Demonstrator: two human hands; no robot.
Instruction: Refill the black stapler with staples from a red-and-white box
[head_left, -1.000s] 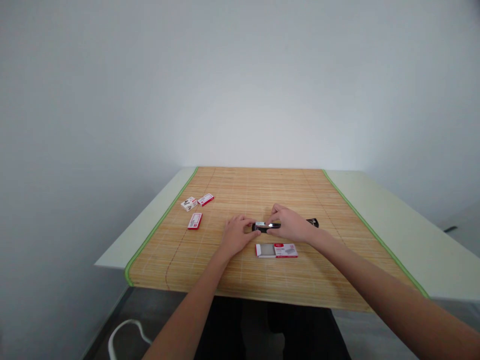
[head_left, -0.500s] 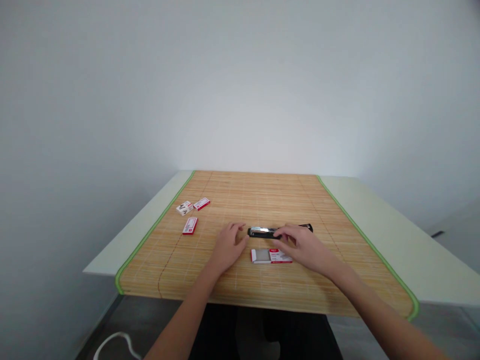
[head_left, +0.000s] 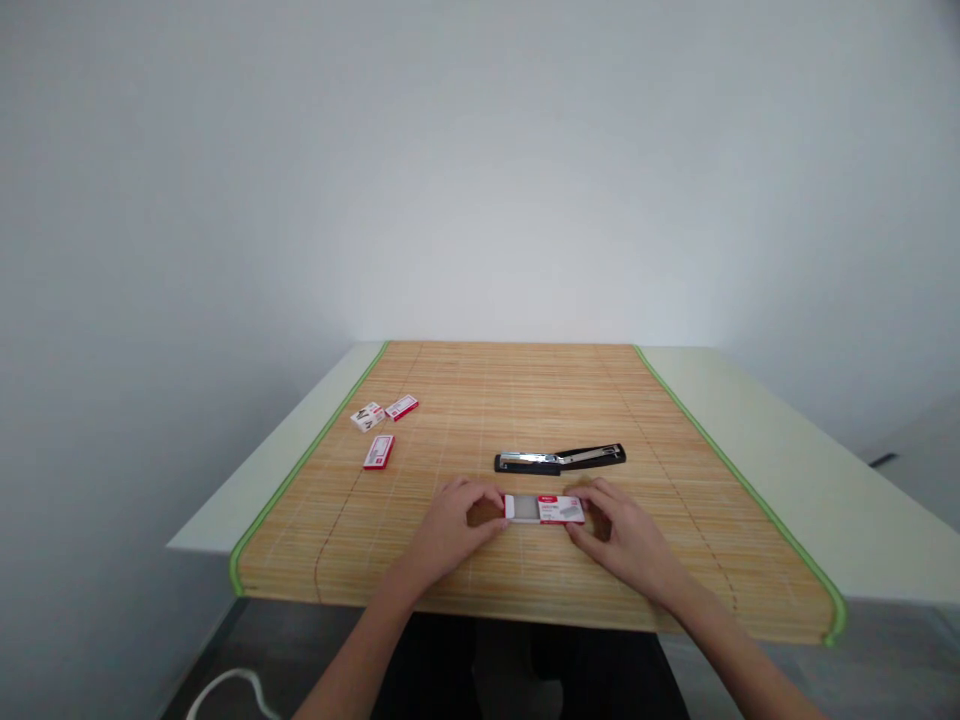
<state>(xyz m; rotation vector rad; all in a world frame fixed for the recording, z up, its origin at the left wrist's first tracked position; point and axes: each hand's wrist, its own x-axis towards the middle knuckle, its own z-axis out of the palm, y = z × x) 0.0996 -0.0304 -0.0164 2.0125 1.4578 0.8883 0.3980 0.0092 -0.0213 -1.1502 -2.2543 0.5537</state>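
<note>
A red and white staple box (head_left: pixel 544 509) lies on the bamboo mat (head_left: pixel 675 500), slid partly open so its grey inner tray shows. My left hand (head_left: pixel 450 525) pinches the box's left end with curled fingers. My right hand (head_left: pixel 626 530) grips its right end the same way. Just behind the box lies a black stapler (head_left: pixel 559 460), opened out flat with its metal rail showing. Neither hand touches the stapler.
Three small red and white staple boxes (head_left: pixel 381 425) lie on the mat at the left. The mat covers a pale table (head_left: pixel 840 490) against a white wall. A white curved chair part (head_left: pixel 225 690) shows below the table's left front edge.
Both hands left the stapler and drew back towards me onto the two ends of the staple box. The stapler now lies free on the mat.
</note>
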